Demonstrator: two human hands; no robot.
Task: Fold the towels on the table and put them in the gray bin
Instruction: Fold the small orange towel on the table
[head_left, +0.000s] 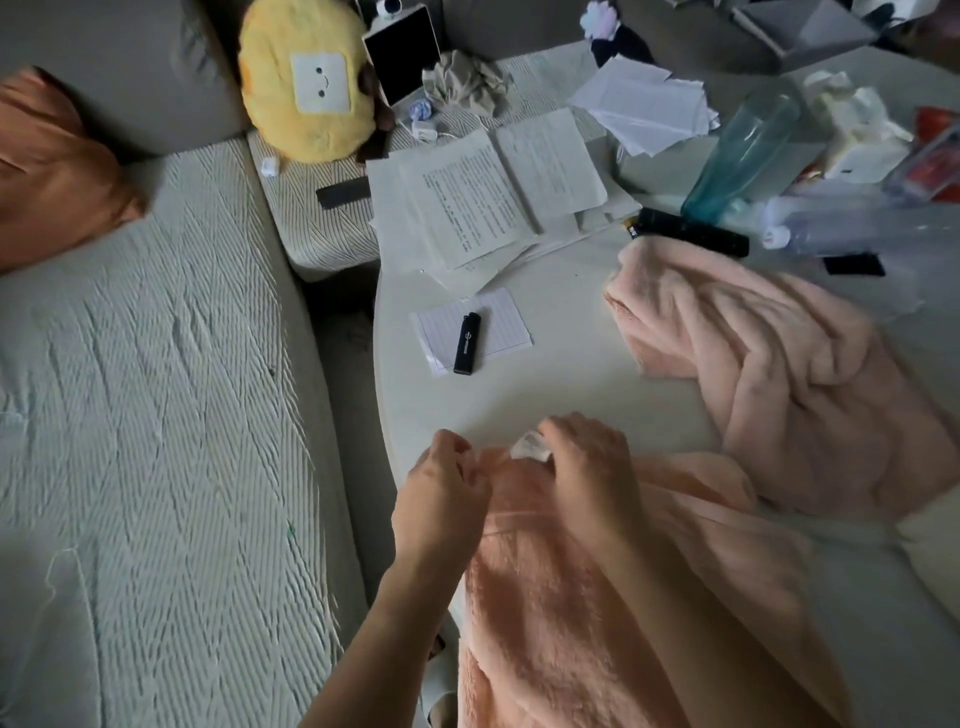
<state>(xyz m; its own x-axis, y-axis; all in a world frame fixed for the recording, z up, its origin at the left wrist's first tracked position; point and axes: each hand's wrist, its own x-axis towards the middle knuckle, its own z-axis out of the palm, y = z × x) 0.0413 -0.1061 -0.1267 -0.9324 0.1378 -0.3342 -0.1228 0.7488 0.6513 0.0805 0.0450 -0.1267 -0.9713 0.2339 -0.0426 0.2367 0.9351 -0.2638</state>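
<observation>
Nearest, the peach towel (597, 597) lies over the worktop (545, 395) edge, unfolded, its lower part cut off by the frame. The left hand (441, 493) pinches its far corner; the right hand (587, 462) has fingers curled round the edge by the white label (531, 447). Beyond, the pink towel (779, 374) sits rumpled, untouched. Folding looks barely begun; no gray bin is in view

Two pink towels on the white table

The peach towel (597, 597) lies spread at the near edge, its white tag at the top corner; the paler pink towel (769, 384) lies rumpled just beside it.
</observation>
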